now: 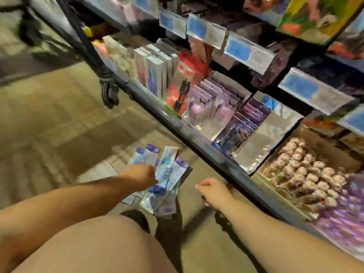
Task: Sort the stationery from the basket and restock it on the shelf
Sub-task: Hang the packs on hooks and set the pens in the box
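Bare arms and a bare leg, seen from the head camera.
The left hand (141,174) and right hand (214,191) are bare, and both forearms are uncovered to the frame's edge. A bare knee (102,243) fills the lower middle; beyond it is a dark rounded shape (136,217), perhaps a shoe, too blurred to tell.

We can read nothing here; blur smears every line of print. The blue-and-white price tags (248,51) along the front edges of the upper rails show only patches of colour. The fanned packets (169,174) have purple header cards whose print is too soft to make out. The boxes (155,75) at the front edge of the shelf (197,143) are no clearer.
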{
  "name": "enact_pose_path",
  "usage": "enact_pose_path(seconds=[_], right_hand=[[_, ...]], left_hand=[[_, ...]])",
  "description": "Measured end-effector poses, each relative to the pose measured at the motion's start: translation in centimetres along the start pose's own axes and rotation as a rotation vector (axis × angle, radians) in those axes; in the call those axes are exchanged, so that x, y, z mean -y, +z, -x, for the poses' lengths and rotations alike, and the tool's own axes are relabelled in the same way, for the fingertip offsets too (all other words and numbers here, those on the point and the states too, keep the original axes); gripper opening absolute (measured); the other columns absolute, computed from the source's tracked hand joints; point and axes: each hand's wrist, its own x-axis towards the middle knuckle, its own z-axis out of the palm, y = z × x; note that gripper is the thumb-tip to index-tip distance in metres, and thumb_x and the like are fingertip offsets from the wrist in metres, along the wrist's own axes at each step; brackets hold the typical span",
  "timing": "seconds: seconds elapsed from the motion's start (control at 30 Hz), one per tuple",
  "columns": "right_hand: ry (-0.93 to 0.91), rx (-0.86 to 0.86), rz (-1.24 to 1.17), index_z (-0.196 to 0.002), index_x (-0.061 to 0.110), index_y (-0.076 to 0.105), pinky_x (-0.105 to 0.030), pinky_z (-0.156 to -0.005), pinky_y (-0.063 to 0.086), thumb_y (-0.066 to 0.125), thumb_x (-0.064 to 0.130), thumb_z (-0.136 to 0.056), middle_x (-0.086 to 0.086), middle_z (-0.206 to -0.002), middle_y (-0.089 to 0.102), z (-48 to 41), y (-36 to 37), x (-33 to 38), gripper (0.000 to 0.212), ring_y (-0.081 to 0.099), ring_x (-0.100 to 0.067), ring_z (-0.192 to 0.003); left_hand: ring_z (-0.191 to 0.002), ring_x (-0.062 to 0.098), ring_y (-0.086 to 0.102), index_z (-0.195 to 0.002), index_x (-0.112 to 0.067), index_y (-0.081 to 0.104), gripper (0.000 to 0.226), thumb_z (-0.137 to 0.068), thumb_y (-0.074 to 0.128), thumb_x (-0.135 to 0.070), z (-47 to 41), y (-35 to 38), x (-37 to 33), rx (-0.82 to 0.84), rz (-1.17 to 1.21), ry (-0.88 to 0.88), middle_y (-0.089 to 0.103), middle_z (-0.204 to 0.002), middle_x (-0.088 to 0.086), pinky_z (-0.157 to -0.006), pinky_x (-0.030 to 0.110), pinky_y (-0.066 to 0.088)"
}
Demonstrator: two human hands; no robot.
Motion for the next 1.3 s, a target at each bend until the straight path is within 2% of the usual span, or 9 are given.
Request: enact_pose_path(seconds=[0.13, 0.23, 0.4, 0.57, 0.8, 1.0, 1.07, 1.17, 1.3], right_hand=[[0.133, 0.165, -0.078, -0.081, 0.023, 0.048, -0.022, -0.053, 0.044, 0.062, 0.027, -0.092, -0.004, -0.098, 0.058, -3.2, 4.4, 2.4, 0.018, 0.06, -0.017, -0.078], [0.2, 0.268, -0.04, -0.082, 0.021, 0.051, -0.014, -0.044, 0.04, 0.061, 0.025, -0.093, 0.003, -0.078, 0.053, -5.1, 6.9, 3.8, 0.015, 0.052, -0.003, -0.055], [0.284, 0.229, -0.049, -0.136, 0.012, 0.039, -0.038, -0.098, 0.048, 0.071, 0.042, -0.075, -0.014, -0.132, 0.052, -8.5, 10.0, 5.0, 0.075, 0.056, -0.03, -0.119], [0.383, -0.027, -0.103, -0.104, 0.03, 0.04, -0.045, -0.084, 0.057, 0.071, 0.056, -0.034, -0.008, -0.115, 0.057, -11.6, 12.2, 4.7, 0.081, 0.064, -0.028, -0.095], [0.374, -0.135, -0.052, -0.125, 0.012, 0.032, -0.033, -0.084, 0.047, 0.083, 0.02, -0.072, -0.009, -0.11, 0.043, -10.6, 12.3, 8.5, 0.074, 0.055, -0.029, -0.101], [0.332, -0.108, -0.093, -0.114, 0.015, 0.043, -0.032, -0.086, 0.049, 0.086, 0.021, -0.068, -0.008, -0.114, 0.062, -10.9, 13.6, 9.3, 0.063, 0.063, -0.029, -0.102], [0.314, -0.095, -0.112, -0.101, 0.02, 0.047, -0.028, -0.086, 0.048, 0.084, 0.02, -0.069, -0.003, -0.107, 0.065, -11.0, 14.0, 9.3, 0.049, 0.064, -0.026, -0.101], [0.265, -0.03, -0.116, -0.094, 0.023, 0.055, -0.036, -0.092, 0.052, 0.081, 0.021, -0.07, -0.005, -0.106, 0.07, -11.2, 14.7, 9.0, 0.035, 0.065, -0.027, -0.1], [0.189, 0.028, -0.242, -0.101, 0.024, 0.056, -0.041, -0.09, 0.054, 0.073, 0.012, -0.083, -0.001, -0.106, 0.069, -10.7, 14.0, 9.1, 0.027, 0.066, -0.024, -0.098]], left_hand=[[-0.116, 0.026, 0.057, -0.117, -0.022, 0.063, 0.036, -0.09, 0.057, -0.045, -2.2, 2.8, 5.2, 0.041, 0.11, -0.133, 0.061, -0.127, 0.005, -0.09, 0.028, 0.045], [-0.116, 0.027, 0.055, -0.114, -0.021, 0.059, 0.037, -0.09, 0.053, -0.049, -3.8, 3.9, 7.8, 0.005, 0.196, -0.252, 0.058, -0.124, 0.006, -0.09, 0.028, 0.045], [-0.116, 0.026, 0.046, -0.121, -0.019, 0.049, 0.063, -0.078, 0.07, -0.059, -6.2, 5.6, 10.0, -0.016, 0.309, -0.354, 0.046, -0.127, 0.007, -0.091, 0.03, 0.039], [-0.113, 0.018, 0.045, -0.125, -0.021, 0.035, 0.093, -0.059, 0.077, -0.071, -7.8, 5.9, 10.9, -0.081, 0.385, -0.389, 0.042, -0.123, 0.001, -0.088, 0.029, 0.042], [-0.105, 0.023, 0.054, -0.145, -0.025, 0.012, 0.113, -0.062, 0.088, -0.036, -9.6, 6.3, 10.9, 0.003, 0.618, -0.388, 0.049, -0.121, 0.004, -0.085, 0.037, 0.05], [-0.084, 0.007, 0.059, -0.107, -0.038, 0.051, 0.044, -0.076, 0.081, -0.032, -9.1, 6.4, 10.5, 0.099, 0.801, -0.354, 0.063, -0.098, -0.011, -0.063, 0.017, 0.047], [-0.085, 0.006, 0.063, -0.113, -0.033, 0.06, 0.046, -0.073, 0.082, -0.028, -9.1, 7.0, 10.7, 0.123, 0.953, -0.352, 0.067, -0.101, -0.01, -0.064, 0.013, 0.049], [-0.09, 0.017, 0.07, -0.119, -0.03, 0.063, 0.054, -0.068, 0.081, -0.023, -9.0, 7.2, 10.8, 0.136, 1.144, -0.353, 0.073, -0.102, -0.003, -0.085, 0.035, 0.058], [-0.082, 0.027, 0.074, -0.114, -0.029, 0.061, 0.042, -0.079, 0.072, -0.008, -8.5, 6.6, 11.0, 0.088, 1.427, -0.38, 0.075, -0.097, 0.003, -0.077, 0.047, 0.06]])
